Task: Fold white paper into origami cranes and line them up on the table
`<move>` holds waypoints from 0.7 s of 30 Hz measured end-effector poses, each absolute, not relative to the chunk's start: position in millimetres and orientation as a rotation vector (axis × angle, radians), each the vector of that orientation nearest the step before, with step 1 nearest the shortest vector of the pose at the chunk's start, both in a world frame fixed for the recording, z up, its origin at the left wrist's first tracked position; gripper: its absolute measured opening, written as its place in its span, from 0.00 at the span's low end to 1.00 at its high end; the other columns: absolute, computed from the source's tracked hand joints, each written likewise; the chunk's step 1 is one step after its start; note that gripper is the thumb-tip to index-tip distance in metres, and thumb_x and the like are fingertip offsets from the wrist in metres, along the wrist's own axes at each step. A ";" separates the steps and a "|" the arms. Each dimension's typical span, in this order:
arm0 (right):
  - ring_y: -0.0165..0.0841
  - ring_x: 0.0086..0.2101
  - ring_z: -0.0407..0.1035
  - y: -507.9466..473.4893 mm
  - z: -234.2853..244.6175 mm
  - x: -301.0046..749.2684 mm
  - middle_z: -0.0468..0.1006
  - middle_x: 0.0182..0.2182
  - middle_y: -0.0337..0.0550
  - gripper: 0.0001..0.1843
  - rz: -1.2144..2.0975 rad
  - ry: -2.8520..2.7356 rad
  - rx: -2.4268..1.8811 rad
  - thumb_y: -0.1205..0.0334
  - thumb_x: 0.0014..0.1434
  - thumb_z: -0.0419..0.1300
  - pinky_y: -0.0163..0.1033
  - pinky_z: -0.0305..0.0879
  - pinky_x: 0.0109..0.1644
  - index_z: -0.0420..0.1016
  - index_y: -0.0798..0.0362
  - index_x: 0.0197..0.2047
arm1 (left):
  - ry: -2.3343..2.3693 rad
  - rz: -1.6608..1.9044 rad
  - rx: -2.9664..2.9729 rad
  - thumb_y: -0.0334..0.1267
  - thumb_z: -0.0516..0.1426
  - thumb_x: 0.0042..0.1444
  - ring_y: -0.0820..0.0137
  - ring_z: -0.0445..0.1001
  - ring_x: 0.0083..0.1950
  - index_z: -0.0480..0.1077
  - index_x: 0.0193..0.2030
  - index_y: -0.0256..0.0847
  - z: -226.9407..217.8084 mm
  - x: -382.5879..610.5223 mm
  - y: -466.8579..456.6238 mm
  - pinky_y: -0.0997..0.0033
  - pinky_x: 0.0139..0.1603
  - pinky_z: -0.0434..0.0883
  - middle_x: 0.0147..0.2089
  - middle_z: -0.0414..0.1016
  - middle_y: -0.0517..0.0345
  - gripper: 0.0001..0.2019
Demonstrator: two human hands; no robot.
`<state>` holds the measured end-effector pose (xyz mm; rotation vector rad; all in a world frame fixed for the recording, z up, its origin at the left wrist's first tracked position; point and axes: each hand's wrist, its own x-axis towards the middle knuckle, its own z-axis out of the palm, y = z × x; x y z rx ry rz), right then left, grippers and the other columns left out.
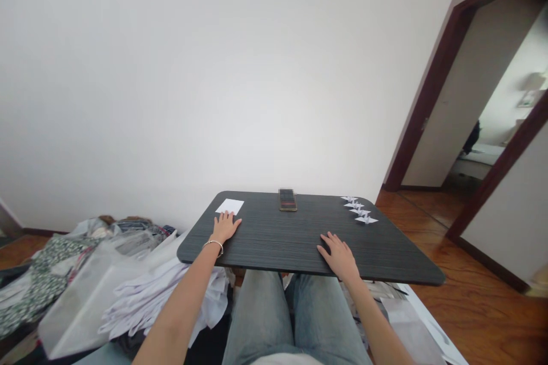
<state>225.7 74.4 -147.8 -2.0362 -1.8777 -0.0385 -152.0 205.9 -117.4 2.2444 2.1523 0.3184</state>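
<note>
My left hand (226, 227) lies spread at the left of the dark table, its fingertips on the near edge of a white sheet of paper (231, 206). A bracelet circles that wrist. Flat on the tabletop near its front edge rests my right hand (339, 254), fingers stretched out and holding nothing. Beyond it, at the right, several folded white paper cranes (365, 219) stand in a row running away from me. A phone (287, 199) sits at the far edge of the table, around the middle.
The dark wood-grain table (274, 245) stands over my knees against a white wall. Heaped clothes and bags (103, 274) lie to the left. At the right, a doorway (445, 97) with a dark red frame opens off a wooden floor (492, 296).
</note>
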 end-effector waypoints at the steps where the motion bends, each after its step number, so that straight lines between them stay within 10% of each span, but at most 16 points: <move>1: 0.42 0.60 0.52 74.1 -147.5 225.7 0.61 0.60 0.49 0.25 -0.037 -1.877 -2.037 0.52 0.61 0.48 0.49 0.48 0.61 0.64 0.53 0.58 | 2.111 0.315 2.262 0.55 0.39 0.59 0.50 0.45 0.67 0.54 0.62 0.34 -118.2 -151.5 200.6 0.42 0.61 0.46 0.67 0.48 0.37 0.32; 13: 0.41 0.60 0.52 75.2 -145.9 226.1 0.60 0.61 0.48 0.25 -0.009 -1.869 -2.058 0.52 0.61 0.48 0.49 0.47 0.61 0.63 0.52 0.59 | 1.546 0.541 2.532 0.50 0.40 0.62 0.65 0.51 0.66 0.65 0.51 0.46 -109.8 -108.0 125.2 0.59 0.64 0.52 0.61 0.64 0.59 0.21; 21: 0.41 0.60 0.52 73.8 -143.9 226.0 0.60 0.60 0.49 0.25 -0.007 -1.871 -2.033 0.52 0.61 0.48 0.49 0.47 0.61 0.63 0.53 0.59 | 1.660 0.627 2.509 0.48 0.42 0.61 0.59 0.42 0.69 0.49 0.64 0.41 -119.9 -51.2 132.7 0.50 0.64 0.48 0.69 0.44 0.49 0.26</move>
